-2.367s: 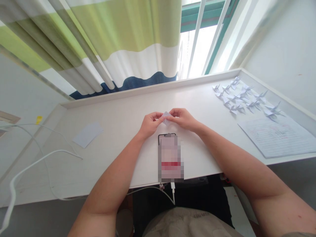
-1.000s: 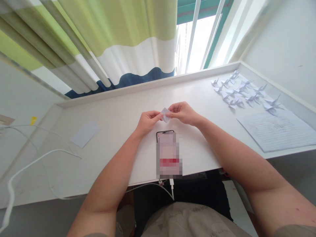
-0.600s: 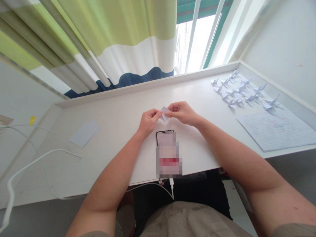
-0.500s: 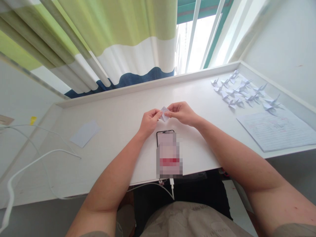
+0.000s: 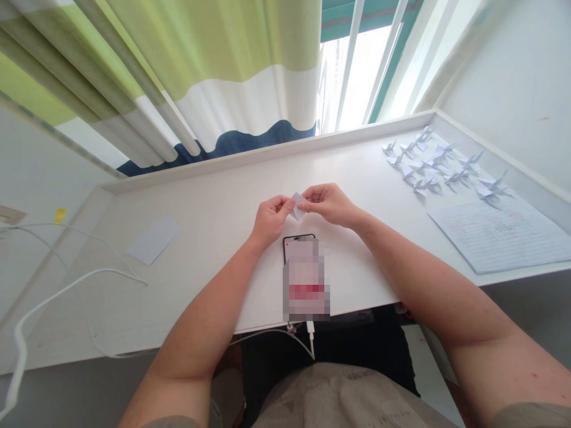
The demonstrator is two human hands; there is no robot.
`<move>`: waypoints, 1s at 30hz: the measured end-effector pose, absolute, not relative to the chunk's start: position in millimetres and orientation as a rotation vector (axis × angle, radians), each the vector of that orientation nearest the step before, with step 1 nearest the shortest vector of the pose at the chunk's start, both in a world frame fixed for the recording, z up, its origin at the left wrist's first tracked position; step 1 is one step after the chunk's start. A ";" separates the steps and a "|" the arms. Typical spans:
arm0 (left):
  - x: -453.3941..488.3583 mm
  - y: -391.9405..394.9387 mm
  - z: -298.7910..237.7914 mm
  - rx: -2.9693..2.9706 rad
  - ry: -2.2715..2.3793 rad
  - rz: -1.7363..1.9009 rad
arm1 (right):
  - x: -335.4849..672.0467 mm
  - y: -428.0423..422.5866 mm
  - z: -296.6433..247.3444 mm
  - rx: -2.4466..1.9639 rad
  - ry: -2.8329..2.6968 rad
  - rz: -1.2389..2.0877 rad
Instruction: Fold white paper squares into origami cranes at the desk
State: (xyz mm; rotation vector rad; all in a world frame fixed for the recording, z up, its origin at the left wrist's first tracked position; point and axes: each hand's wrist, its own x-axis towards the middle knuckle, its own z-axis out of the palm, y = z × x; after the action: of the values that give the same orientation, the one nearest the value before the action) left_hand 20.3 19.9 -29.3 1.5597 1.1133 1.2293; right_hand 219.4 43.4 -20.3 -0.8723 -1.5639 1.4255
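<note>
- Since the earlier view, the folded white paper [image 5: 298, 205] has turned, its point now down, long axis toward the body, held between both hands.
- Left hand [image 5: 270, 216]: fingertips pinch its left edge.
- Right hand [image 5: 329, 203]: fingers grasp its right edge; a loosened pinch could drop it onto the phone [image 5: 304, 278].

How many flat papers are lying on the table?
2. A small blank slip lies on the left side of the white table, and a lined sheet lies at the right end, just below the paper birds. Another could be hidden underneath either one.
</note>
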 end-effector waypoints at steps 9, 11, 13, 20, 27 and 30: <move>20.5 17.1 -27.7 1.563 1.158 1.220 | 217.8 43.5 -24.3 -0.879 -1.558 1.413; 19.6 16.6 -27.7 1.557 1.158 1.213 | 217.8 43.0 -24.8 -0.881 -1.565 1.410; 19.4 16.0 -27.6 1.558 1.163 1.215 | 217.5 42.0 -24.6 -0.874 -1.561 1.412; 21.6 14.5 -25.3 1.547 1.153 1.250 | 214.9 38.8 -21.2 -0.860 -1.546 1.438; 19.5 12.2 -24.2 1.497 1.028 1.069 | 215.8 36.7 -16.7 -0.812 -1.519 1.462; 18.9 11.6 -25.3 1.450 1.002 1.017 | 215.2 35.9 -15.3 -0.796 -1.488 1.487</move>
State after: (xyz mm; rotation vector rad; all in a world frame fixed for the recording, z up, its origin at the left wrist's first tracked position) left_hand 18.9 11.6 -25.3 1.4499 1.0023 1.0169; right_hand 215.2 35.9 -15.3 -0.7957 -1.4876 1.4871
